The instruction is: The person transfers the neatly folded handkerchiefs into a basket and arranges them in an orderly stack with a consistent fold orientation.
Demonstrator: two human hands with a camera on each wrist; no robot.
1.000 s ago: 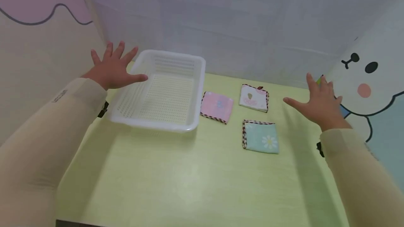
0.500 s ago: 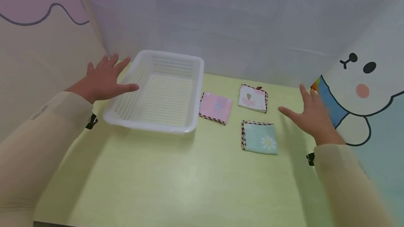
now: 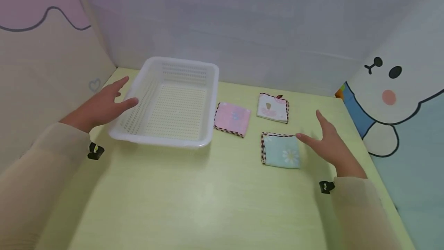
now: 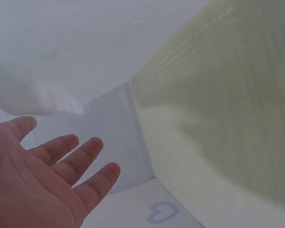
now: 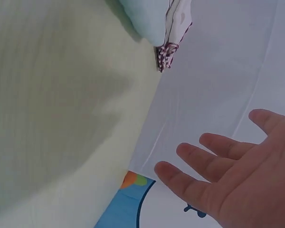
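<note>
My left hand (image 3: 102, 107) hovers at the left side of a white plastic basket (image 3: 161, 140), thumb near its rim, holding nothing. In the left wrist view, the fingers of that hand (image 4: 47, 175) are spread and the basket's outer wall (image 4: 85, 52) is above them. My right hand (image 3: 329, 144) is held with fingers extended at the right of a folded mint cloth (image 3: 281, 151) with a daisy; the thumb tip appears beside its corner, contact unclear. Behind lies a folded white cloth (image 3: 273, 108) with pink print. A folded pink cloth (image 3: 232, 119) is beside the basket's right wall.
A light green table (image 3: 194, 200) carries everything. White sheeting (image 3: 243, 30) rises along its back edge. At the right stands a panel with a cartoon animal face (image 3: 388, 115), and a pale panel (image 3: 45, 80) closes off the left.
Both hands have come lower and nearer the body, their spread fingers drawing closer together in the head view. The right hand is now nearer the mint cloth. Basket and cloths stay in place.
</note>
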